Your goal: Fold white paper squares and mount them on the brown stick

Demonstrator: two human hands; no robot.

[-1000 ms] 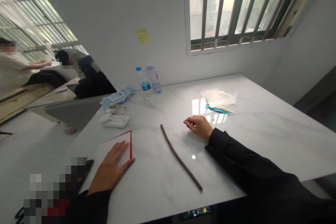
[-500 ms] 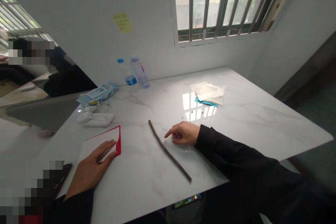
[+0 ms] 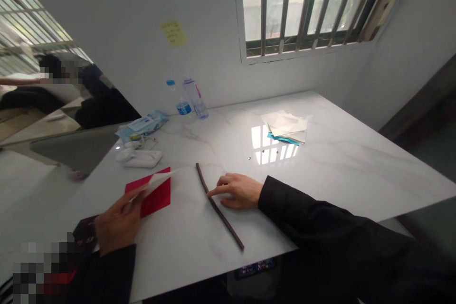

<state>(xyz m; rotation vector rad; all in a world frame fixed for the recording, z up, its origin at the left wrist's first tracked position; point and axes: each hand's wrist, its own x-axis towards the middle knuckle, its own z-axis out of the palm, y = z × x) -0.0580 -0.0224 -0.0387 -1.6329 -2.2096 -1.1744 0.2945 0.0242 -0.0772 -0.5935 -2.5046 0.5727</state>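
On the left of the table, my left hand (image 3: 123, 221) pinches a thin white sheet of paper (image 3: 156, 181) and lifts it. Under the sheet a square of red paper (image 3: 158, 199) lies exposed on the tabletop. A thin dark brown stick (image 3: 221, 216), slightly bent, lies slantwise at the middle front. My right hand (image 3: 237, 191) is beside it, the index finger stretched out with its tip against the stick. Its other fingers are loosely bent and grip nothing.
Behind the red paper are a white plastic case (image 3: 142, 158), white cables (image 3: 144, 142) and a pack of wipes (image 3: 142, 126). Two plastic bottles (image 3: 184, 107) stand near the wall. Cream and blue papers (image 3: 285, 124) lie at the back right. A person (image 3: 99, 95) sits beyond at left.
My left hand has gone from lying flat on the white sheet to pinching and raising it, showing the red paper. My right index finger has moved left onto the stick, whose near end has swung left.
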